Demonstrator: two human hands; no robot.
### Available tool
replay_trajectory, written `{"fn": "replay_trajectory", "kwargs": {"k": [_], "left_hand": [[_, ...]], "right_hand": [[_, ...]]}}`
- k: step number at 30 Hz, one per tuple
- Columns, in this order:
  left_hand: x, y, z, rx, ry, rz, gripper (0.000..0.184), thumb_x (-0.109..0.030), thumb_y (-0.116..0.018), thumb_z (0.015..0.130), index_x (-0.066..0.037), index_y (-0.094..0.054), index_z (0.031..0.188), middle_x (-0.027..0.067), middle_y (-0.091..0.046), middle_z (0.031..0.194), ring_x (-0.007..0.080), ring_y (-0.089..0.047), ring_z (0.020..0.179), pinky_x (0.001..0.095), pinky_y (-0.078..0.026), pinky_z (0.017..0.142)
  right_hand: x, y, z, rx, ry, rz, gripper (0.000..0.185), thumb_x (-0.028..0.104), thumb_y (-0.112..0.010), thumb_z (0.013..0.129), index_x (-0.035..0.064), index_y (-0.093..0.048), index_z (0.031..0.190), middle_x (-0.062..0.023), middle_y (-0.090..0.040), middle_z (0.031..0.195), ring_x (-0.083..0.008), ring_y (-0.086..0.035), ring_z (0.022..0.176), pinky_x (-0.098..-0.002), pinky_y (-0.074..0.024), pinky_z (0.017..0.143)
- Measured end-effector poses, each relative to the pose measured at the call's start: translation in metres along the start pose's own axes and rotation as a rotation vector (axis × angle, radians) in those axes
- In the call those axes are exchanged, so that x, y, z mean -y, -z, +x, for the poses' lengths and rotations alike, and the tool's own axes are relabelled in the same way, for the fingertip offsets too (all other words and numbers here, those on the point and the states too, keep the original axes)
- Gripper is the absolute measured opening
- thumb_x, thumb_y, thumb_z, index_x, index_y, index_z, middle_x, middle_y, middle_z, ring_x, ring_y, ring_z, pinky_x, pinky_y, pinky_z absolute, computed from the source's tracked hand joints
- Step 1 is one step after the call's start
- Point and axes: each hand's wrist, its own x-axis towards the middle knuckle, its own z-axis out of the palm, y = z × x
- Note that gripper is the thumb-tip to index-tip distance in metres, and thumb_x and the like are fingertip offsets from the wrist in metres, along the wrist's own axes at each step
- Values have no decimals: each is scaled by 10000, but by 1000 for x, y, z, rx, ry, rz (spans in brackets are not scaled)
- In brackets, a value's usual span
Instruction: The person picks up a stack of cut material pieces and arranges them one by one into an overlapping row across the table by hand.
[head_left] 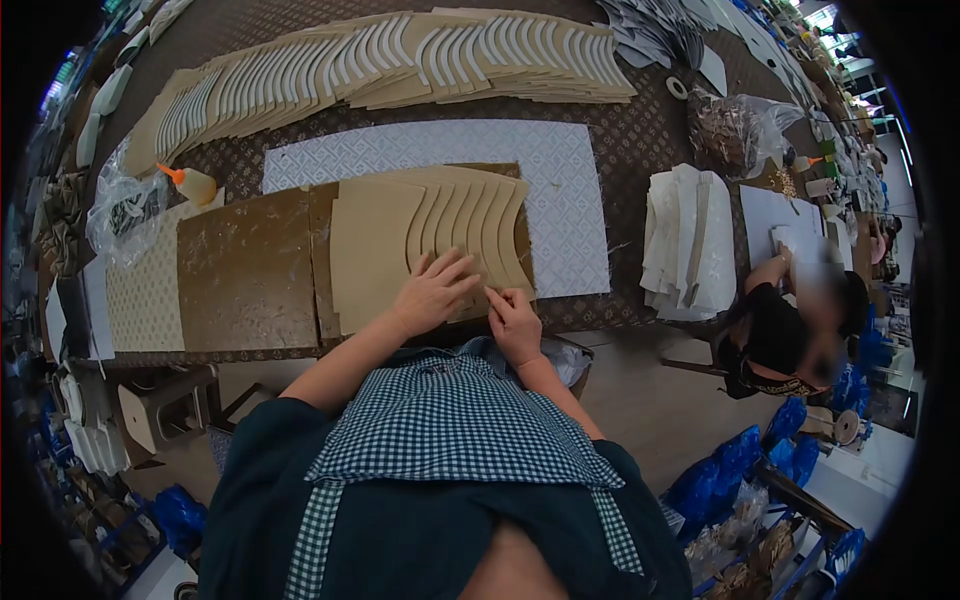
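Overlapping beige curved sheets [375, 250] are fanned out on a brown board [250, 270], their curved edges stepped towards the right. My left hand [436, 292] rests on these sheets with its fingers spread. Just to its right, at the near edge of the fan, my right hand [516, 325] has thumb and forefinger pressed together. Whatever is between those fingertips is too small to make out.
A long row of beige pieces with pale curved strips [400, 65] spans the table's back. A white patterned sheet [570, 200] lies beneath the board. Nearby are a glue bottle [196, 185], a white stack [690, 240] and a seated person [780, 330] at right.
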Motion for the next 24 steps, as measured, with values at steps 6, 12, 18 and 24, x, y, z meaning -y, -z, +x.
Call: {"fn": "replay_trajectory", "kwargs": {"k": [6,12,18,24], "left_hand": [[-8,-3,4,40,-6,-36,467,-235,-654,797,-191,-566,1253,32,-427,1413,258,-341,1346,522,-283,1057],[-13,0,11,39,32,-26,393,-221,-656,788,-176,-620,1176,35,-487,1356,263,-387,1308,510,-298,1051],[-17,-2,13,24,81,-52,359,-208,-654,786,-174,-642,1144,40,-508,1335,269,-400,1299,497,-298,1058],[-19,-4,13,21,125,-57,353,-204,-648,792,-177,-644,1144,33,-509,1337,272,-399,1303,501,-293,1061]], "right_hand": [[-5,6,0,27,13,84,344,117,-633,806,176,-665,1143,-45,-589,973,-223,-623,798,-332,-513,662],[-34,90,16,-317,-183,261,276,77,-628,800,87,-669,1073,-90,-608,970,-257,-594,850,-337,-499,707],[-150,229,-2,-617,-284,-608,637,171,-736,705,96,-510,1297,-120,-509,1257,-303,-482,1116,-430,-395,971],[-173,277,-12,-275,-369,-669,838,203,-799,622,112,-438,1373,-91,-431,1386,-301,-449,1205,-391,-423,988]]}}
